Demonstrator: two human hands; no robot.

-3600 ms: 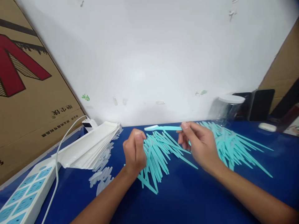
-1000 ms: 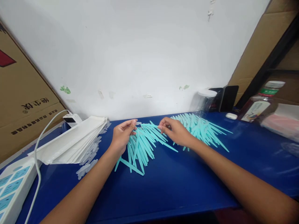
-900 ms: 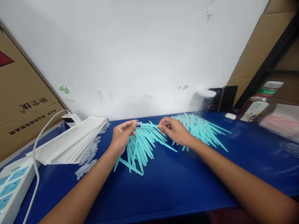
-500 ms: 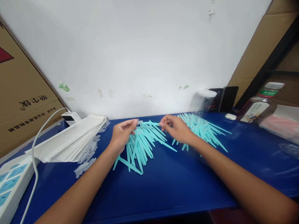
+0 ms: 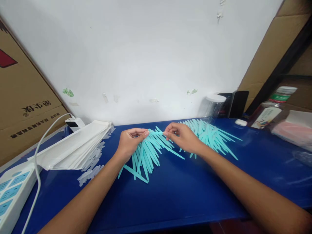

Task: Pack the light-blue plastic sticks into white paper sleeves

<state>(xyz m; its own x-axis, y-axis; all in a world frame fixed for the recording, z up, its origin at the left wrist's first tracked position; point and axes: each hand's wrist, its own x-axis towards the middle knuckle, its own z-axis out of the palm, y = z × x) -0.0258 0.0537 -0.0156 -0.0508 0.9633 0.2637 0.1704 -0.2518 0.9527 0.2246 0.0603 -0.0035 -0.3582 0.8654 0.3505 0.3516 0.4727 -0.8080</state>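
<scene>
A flat turquoise plastic stick (image 5: 156,133) lies level between my hands, above a loose heap of like sticks (image 5: 147,156). My left hand (image 5: 131,139) is closed in a pinch at its left end; whatever else sits under the thumb is hidden. Thumb and fingers of my right hand (image 5: 179,135) grip the right end. Beyond the right hand spreads a second pile of turquoise sticks (image 5: 212,135), partly covered by the wrist. Small translucent pieces (image 5: 91,172) lie left of my left forearm, beside a stack of white sleeves (image 5: 73,149).
On the blue table (image 5: 156,201), a white power strip (image 5: 14,191) with a cable (image 5: 37,175) runs along the left edge. A clear jar (image 5: 213,109), a dark phone (image 5: 239,104) and a bottle (image 5: 270,109) stand at back right. A white wall (image 5: 151,65) rises behind.
My hands have drawn closer together along the stick. The translucent piece that showed at my left fingertips is now hidden. The left thumb has moved onto the stick's end.
</scene>
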